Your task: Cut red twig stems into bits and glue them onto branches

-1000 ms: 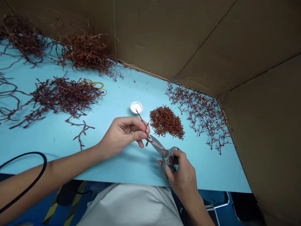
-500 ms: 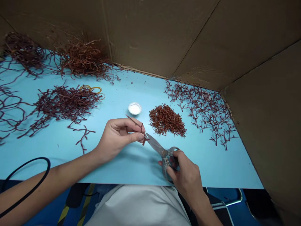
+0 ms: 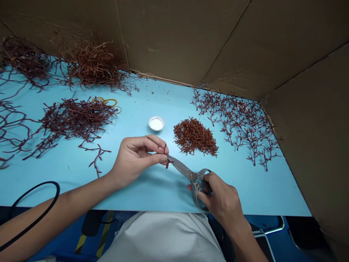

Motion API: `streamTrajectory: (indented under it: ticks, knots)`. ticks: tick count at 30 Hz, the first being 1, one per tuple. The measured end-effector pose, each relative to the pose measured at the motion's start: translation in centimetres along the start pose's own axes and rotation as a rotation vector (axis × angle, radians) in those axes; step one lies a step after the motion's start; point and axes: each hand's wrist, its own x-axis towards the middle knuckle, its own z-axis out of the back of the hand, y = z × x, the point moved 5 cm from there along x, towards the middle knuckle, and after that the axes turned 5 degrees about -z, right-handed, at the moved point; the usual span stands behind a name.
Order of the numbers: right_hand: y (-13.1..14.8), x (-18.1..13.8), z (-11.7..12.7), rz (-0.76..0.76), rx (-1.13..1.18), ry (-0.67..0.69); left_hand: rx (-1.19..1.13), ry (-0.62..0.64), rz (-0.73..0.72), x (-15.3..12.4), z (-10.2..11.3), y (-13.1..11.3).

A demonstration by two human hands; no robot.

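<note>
My left hand [image 3: 136, 157] pinches a small dark-red branched twig [image 3: 165, 150] between thumb and fingers above the blue table [image 3: 152, 189]. My right hand [image 3: 222, 200] grips the handles of grey metal scissors [image 3: 188, 173]. Their blades point up-left and meet the twig right at my left fingertips. Just behind the scissors lies a heap of short reddish cut pieces [image 3: 195, 136]. A small white round dish [image 3: 156, 123] sits to its left.
Trimmed branched twigs [image 3: 240, 123] are spread at the right by the cardboard wall [image 3: 313, 127]. Tangled dark-red piles [image 3: 73, 116] and a browner pile [image 3: 92, 65] lie at the left, with rubber bands [image 3: 109, 102]. A single twig [image 3: 95, 156] and a black cable [image 3: 35, 214] lie near my left arm.
The twig in my left hand has tilted down and shows shorter above the fingers. Both hands stay almost in place; the scissors' tip sits closer against my fingertips. The view has shifted slightly.
</note>
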Motion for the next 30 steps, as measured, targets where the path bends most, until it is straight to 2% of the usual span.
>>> streamTrajectory:
  ticks: [8,13,18,26,30]
  knots:
    - [0.1,-0.4,0.1,0.036,-0.021,-0.023,0.036,0.021,-0.032,-0.3,0.0,-0.4]
    - [0.3,-0.3,-0.1,0.007,-0.004,-0.044,0.039,0.012,-0.002,-0.3,0.0,0.0]
    - [-0.3,0.0,0.1,-0.046,0.042,-0.077,0.011,-0.012,0.055,-0.1,0.1,0.2]
    - [-0.9,0.2,1.2,-0.032,0.048,-0.114,-0.022,0.001,0.207,0.0,-0.1,0.2]
    - [-1.4,0.5,2.3,-0.015,0.005,-0.174,-0.028,0.118,0.319,0.1,-0.3,0.5]
